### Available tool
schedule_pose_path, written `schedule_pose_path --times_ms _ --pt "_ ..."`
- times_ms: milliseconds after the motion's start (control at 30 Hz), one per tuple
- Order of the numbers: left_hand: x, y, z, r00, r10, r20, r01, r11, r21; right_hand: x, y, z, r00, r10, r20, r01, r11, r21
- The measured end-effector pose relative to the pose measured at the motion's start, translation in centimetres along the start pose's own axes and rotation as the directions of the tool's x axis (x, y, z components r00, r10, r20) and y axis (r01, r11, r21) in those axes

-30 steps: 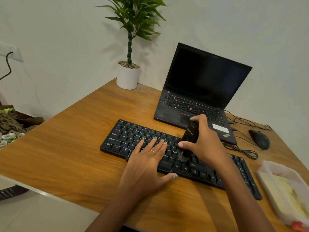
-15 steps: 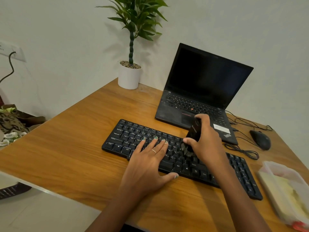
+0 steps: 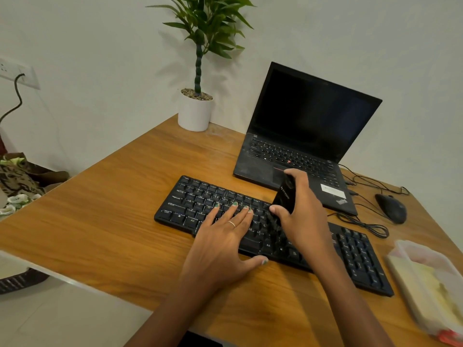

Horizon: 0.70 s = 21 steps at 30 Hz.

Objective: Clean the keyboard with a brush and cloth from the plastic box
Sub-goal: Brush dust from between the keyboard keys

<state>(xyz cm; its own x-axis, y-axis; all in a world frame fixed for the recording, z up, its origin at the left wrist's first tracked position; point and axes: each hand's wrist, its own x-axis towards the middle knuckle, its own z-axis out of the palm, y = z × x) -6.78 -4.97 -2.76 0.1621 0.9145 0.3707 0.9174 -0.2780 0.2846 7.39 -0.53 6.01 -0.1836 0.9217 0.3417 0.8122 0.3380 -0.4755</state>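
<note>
Keyboard: we see the black keyboard lying flat on the wooden desk, just in front of the open laptop.
Left hand: we find it laid flat on the keys left of the middle, fingers straight and spread, thumb at the keyboard's near edge, gripping nothing.
Right hand: we see its fingers and thumb curled round a black brush.
Brush: we see it held upright, its dark bristles down on the keys near the middle.
Plastic box: we see it at the desk's right edge, beside the keyboard's number pad, with something pale yellow inside.
Other things: we note a potted plant at the far edge, and a mouse and cables right of the laptop.
</note>
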Motion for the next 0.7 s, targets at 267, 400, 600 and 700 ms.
schedule_pose_path --times_ms 267,400,600,700 --pt "0.1 0.0 -0.2 1.0 -0.001 0.001 0.001 1.0 -0.012 0.4 0.4 -0.7 0.995 0.042 0.085 -0.044 0.999 0.016" --pt "0.0 0.1 -0.2 1.0 -0.004 0.013 0.004 1.0 -0.017 -0.3 -0.1 0.0 0.997 -0.032 0.065 0.031 0.999 0.022" --pt "0.1 0.1 -0.3 1.0 -0.007 0.019 0.007 1.0 -0.009 0.4 0.5 -0.9 0.993 0.036 0.113 -0.04 0.999 0.036" --pt "0.1 0.1 -0.3 1.0 -0.007 0.023 0.008 1.0 -0.013 0.0 0.2 -0.6 0.999 0.027 0.046 -0.028 0.999 0.033"
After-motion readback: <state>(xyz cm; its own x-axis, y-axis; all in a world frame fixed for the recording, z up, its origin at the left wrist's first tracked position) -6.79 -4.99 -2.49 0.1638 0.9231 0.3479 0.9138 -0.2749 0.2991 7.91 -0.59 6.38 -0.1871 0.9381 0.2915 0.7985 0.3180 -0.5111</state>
